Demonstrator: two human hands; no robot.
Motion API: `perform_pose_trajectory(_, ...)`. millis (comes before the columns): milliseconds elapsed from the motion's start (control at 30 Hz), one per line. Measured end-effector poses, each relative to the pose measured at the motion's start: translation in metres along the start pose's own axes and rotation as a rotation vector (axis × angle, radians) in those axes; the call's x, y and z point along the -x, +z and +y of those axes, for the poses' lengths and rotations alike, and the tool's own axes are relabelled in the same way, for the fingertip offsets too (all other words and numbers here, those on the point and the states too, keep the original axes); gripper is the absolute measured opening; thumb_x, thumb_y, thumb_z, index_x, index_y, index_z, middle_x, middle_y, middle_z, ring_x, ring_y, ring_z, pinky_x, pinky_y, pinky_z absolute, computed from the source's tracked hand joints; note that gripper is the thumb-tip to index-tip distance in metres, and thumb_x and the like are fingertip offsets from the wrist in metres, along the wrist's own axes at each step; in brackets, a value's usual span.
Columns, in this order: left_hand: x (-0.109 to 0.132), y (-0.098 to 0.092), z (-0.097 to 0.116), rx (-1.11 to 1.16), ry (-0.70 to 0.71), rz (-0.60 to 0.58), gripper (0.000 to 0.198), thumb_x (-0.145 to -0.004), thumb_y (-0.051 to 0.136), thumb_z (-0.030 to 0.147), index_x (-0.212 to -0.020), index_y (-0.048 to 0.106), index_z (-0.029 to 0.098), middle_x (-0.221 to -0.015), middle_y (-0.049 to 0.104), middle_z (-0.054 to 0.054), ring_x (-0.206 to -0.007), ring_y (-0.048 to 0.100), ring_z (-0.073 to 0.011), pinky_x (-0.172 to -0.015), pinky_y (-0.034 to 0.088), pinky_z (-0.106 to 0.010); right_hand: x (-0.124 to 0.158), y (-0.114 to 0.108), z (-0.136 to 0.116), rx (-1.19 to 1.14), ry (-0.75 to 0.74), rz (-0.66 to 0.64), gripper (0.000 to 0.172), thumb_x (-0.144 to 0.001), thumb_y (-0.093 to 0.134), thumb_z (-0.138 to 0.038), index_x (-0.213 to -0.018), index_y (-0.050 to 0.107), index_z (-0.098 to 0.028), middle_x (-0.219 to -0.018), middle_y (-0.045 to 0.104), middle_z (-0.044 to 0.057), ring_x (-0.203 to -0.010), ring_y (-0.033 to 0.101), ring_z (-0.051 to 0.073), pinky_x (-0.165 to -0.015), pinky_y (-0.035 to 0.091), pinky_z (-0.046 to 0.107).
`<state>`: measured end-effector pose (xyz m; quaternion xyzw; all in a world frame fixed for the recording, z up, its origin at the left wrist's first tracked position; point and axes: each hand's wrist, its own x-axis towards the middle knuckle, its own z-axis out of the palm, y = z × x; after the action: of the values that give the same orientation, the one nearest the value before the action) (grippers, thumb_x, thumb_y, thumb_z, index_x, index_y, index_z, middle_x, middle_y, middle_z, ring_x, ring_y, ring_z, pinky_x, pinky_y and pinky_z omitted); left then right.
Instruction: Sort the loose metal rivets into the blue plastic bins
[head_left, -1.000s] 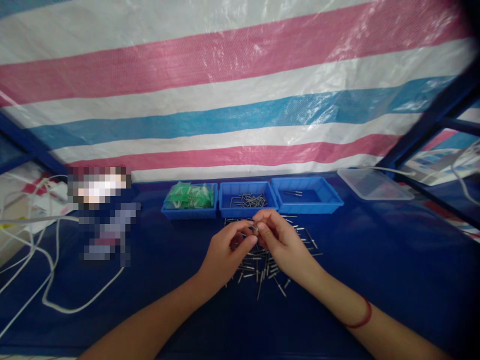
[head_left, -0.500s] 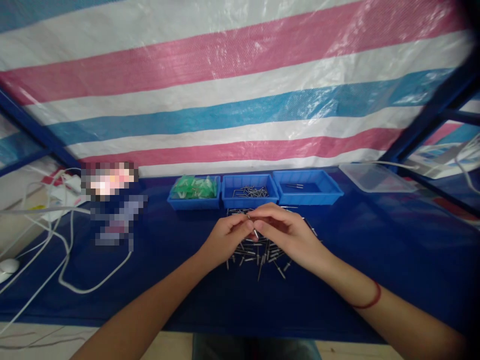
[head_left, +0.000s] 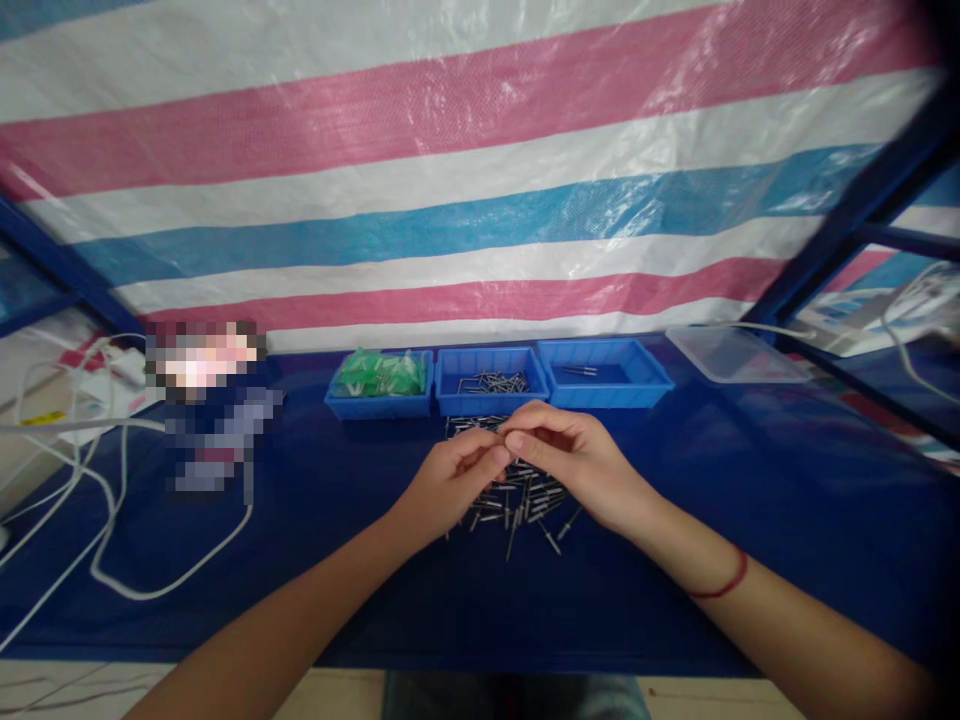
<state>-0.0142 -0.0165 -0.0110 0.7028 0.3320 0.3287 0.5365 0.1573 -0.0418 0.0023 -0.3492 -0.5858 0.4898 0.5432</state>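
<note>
My left hand [head_left: 444, 485] and my right hand [head_left: 589, 465] meet fingertip to fingertip over the table. Thumbs and forefingers are pinched together on a blind rivet, which is almost wholly hidden by the fingers now. Below and around them lies a loose pile of metal blind rivets [head_left: 550, 537] on the dark blue tabletop [head_left: 480, 610]. Just behind the hands, the middle blue bin [head_left: 487, 405] contains many rivets. The right blue bin [head_left: 611, 398] has a few thin rivets on its floor.
In the left blue bin [head_left: 379, 407] are green-and-clear plastic packets [head_left: 379, 372]. A clear plastic lid [head_left: 739, 357] lies at the back right. White cables [head_left: 161, 590] and a blurred-out object [head_left: 217, 440] occupy the left side. A striped sheet [head_left: 450, 220] hangs behind.
The rivet that showed between my thumbs is now covered by the fingers, and the right thumb has shifted up. The whole view has moved slightly; the bins stay in place.
</note>
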Motion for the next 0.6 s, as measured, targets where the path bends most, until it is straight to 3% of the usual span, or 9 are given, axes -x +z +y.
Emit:
perform_pose_trajectory(233,-0.001,0.000,-0.001,-0.125,0.117,0.104,0.021,-0.086,0.059,0.036,-0.087,0.065,0.016,-0.082,0.062,-0.003,-0.078,0.057,-0.0148,-0.070,0.045,-0.025,0.003,0.000,0.003,0.273,-0.131,0.065,0.011,-0.083,0.065,-0.032,-0.081,0.068,-0.021,-0.080,0.060,0.002,-0.074,0.057,0.015,-0.065,0.048,0.031)
perform_pose_trajectory(367,0.000,-0.001,-0.001,-0.136,0.150,0.135,0.014,-0.083,0.063,0.031,-0.085,0.063,0.016,-0.081,0.061,-0.002,-0.071,0.056,-0.0124,-0.065,0.045,-0.023,0.003,-0.003,0.001,0.352,-0.175,0.058,0.010,-0.086,0.060,-0.028,-0.085,0.068,-0.022,-0.083,0.060,0.004,-0.077,0.057,0.016,-0.066,0.047,0.032)
perform_pose_trajectory(600,0.001,-0.008,0.009,-0.285,0.314,0.303,0.009,-0.081,0.064,0.023,-0.077,0.058,0.017,-0.079,0.057,-0.001,-0.067,0.053,-0.0101,-0.060,0.044,-0.020,-0.002,-0.012,-0.003,0.593,-0.326,0.020,0.008,-0.086,0.058,-0.024,-0.090,0.066,-0.022,-0.082,0.060,0.003,-0.070,0.054,0.014,-0.062,0.045,0.030)
